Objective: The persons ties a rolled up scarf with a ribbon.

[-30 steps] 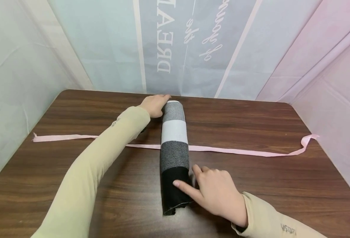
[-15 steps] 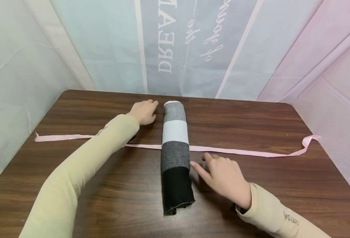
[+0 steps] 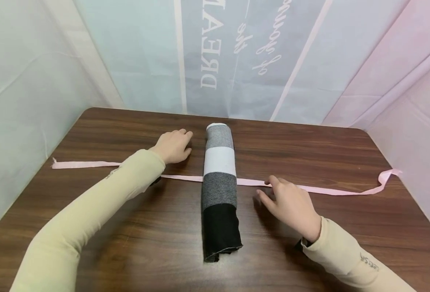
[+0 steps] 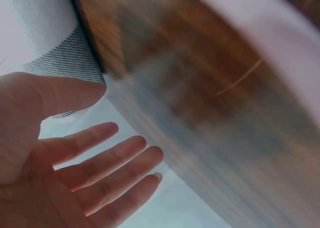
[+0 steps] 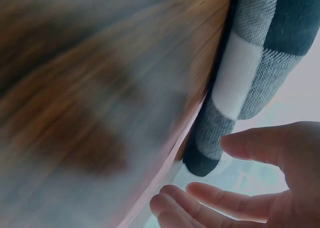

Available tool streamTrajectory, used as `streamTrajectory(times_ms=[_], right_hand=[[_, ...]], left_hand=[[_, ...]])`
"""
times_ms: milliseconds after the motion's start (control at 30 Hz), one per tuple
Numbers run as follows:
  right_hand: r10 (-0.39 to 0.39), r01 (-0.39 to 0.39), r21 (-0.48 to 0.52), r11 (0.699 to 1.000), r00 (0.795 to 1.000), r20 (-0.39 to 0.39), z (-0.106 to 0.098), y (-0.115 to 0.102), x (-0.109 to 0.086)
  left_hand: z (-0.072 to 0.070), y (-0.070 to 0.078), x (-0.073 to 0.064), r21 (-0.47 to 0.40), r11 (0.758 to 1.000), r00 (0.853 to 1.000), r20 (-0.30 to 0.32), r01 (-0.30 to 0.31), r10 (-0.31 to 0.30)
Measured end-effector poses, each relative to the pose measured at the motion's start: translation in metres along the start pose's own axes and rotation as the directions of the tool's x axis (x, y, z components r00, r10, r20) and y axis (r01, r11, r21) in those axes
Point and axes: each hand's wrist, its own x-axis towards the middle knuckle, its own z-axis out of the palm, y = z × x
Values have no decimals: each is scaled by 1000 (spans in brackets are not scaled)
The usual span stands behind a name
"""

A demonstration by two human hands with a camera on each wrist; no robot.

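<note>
A rolled cloth (image 3: 219,162) with black, grey and white checks lies lengthwise on the dark wooden table. Beneath it a pink ribbon (image 3: 249,182) runs crosswise, showing on both sides. My left hand (image 3: 173,147) is left of the roll's far part, apart from it, with relaxed fingers and nothing held. To the right of the roll is my right hand (image 3: 291,205), thumb and fingers spread apart, its fingertips overlapping the ribbon in the head view. In the right wrist view the gap between thumb and fingers holds nothing, and the checked roll (image 5: 235,82) stands beyond the thumb.
The wooden table (image 3: 145,243) ends at a far edge against a hanging printed cloth backdrop (image 3: 237,61). Pale fabric walls rise at the left and right. The ribbon's right end (image 3: 384,178) curls up close to the right table edge.
My left hand has come off the roll's far end and moved left and nearer. My right hand has left the black near end, moving right and farther toward the ribbon. The roll stays put.
</note>
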Motion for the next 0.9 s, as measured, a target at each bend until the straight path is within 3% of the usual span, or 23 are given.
streamTrajectory(times_ms=[533, 733, 900], right_hand=[[86, -87, 35, 996, 996, 36, -1, 32, 4], [117, -121, 47, 991, 990, 76, -6, 43, 8], [136, -142, 48, 989, 985, 109, -10, 49, 10]], left_hand=[[1, 25, -34, 26, 1000, 995, -94, -19, 21], [5, 26, -47, 21, 1000, 989, -147, 4, 0], [7, 20, -59, 3, 999, 992, -122, 43, -43]])
